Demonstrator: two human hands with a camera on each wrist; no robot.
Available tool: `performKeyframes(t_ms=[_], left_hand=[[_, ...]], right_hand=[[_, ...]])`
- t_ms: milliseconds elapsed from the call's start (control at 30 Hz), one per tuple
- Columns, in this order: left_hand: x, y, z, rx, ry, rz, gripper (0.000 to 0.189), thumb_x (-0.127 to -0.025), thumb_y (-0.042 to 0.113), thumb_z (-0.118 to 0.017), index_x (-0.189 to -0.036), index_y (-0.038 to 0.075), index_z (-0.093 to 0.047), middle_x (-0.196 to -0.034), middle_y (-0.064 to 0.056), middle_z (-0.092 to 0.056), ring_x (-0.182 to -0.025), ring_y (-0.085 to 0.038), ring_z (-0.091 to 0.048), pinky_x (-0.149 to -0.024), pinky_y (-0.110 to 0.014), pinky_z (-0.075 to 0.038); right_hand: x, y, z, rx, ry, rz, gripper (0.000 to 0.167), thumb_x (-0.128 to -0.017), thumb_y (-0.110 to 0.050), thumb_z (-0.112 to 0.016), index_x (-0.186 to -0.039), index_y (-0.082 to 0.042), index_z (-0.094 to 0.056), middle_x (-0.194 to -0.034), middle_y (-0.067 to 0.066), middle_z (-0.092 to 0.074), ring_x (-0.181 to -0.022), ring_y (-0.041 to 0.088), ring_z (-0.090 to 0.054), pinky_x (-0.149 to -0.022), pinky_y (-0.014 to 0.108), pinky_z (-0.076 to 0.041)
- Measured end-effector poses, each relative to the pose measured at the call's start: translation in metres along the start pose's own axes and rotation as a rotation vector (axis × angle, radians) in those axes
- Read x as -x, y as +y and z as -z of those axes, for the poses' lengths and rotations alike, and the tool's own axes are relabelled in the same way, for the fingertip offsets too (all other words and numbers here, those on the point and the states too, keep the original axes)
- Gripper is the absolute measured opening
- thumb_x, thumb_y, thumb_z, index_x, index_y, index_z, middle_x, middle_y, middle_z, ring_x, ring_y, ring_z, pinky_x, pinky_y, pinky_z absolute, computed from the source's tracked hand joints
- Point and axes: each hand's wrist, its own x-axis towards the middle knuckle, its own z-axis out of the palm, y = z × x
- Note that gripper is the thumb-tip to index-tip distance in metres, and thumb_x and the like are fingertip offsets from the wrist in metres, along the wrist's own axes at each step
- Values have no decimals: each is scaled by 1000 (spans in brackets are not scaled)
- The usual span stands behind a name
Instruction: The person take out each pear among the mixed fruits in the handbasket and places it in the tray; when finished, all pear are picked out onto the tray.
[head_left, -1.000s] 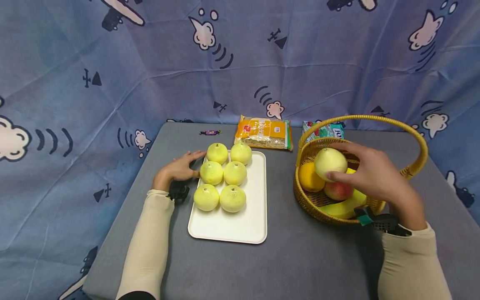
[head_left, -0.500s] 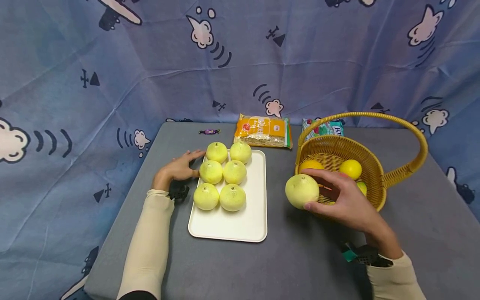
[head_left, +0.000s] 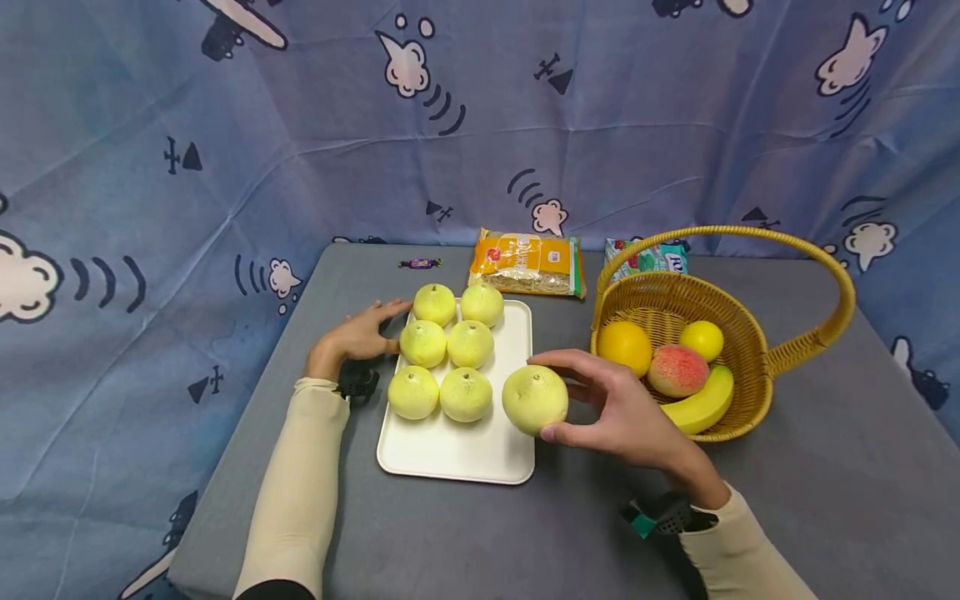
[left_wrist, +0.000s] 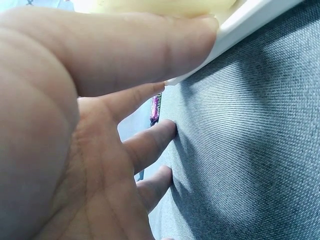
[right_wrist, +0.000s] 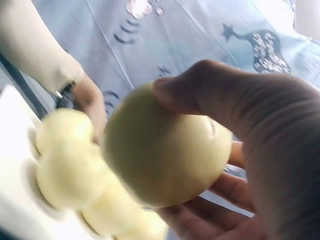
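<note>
My right hand (head_left: 622, 412) pinches a pale yellow-green round fruit (head_left: 535, 400) between thumb and fingers, held up over the right edge of the white tray (head_left: 450, 454). In the right wrist view the thumb lies on top of this fruit (right_wrist: 165, 150) and the fingers curl beneath it. Several matching fruits (head_left: 470, 344) sit in two columns on the tray's left and upper part. Beside the tray's left rim, my left hand (head_left: 360, 335) rests with fingers spread. In the left wrist view its thumb (left_wrist: 150, 52) lies along the rim and other fingertips touch the grey cloth.
Right of the tray stands a yellow wicker basket (head_left: 750, 367) with a tall handle, holding an orange (head_left: 625, 346), a lemon (head_left: 702, 340), a peach (head_left: 678, 371) and a banana (head_left: 705, 402). Behind are an orange noodle packet (head_left: 528, 262), a green packet (head_left: 652, 258) and a purple candy (head_left: 421, 263).
My right hand has lifted the pale fruit out of the basket and carried it left to the tray's right edge. The left hand has stayed at the tray's left rim.
</note>
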Motion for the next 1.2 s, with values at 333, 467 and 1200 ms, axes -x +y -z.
performKeyframes(t_ms=[333,467,1200], left_hand=[[1,1,1,-2,-10,-19,87,-98,25,-72,-175,19,-32,-183,-18,-20,-170,-50,-3,-126,-85,6],[1,1,2,-1,-9,-22,87,-97,24,-73,-174,18,-32,-183,-18,-21,-170,-50,-3,-125,-85,7],[2,0,0,20,0,-21,85,-100,23,-71,-174,19,-32,-183,-17,-21,-170,-49,-2,-126,-84,6]], right_hand=[[-12,2,-51,-161,-73,78,72,-86,-7,-94,-150,-11,-63,-150,7,-64,-134,20,-66,-112,35,-58],[-12,7,-76,-239,-97,96,71,-87,-7,-93,-151,-7,-62,-151,13,-63,-137,20,-63,-113,36,-58],[-14,30,-151,88,76,256,72,-92,-20,-91,-155,-8,-58,-153,11,-65,-142,26,-63,-120,37,-52]])
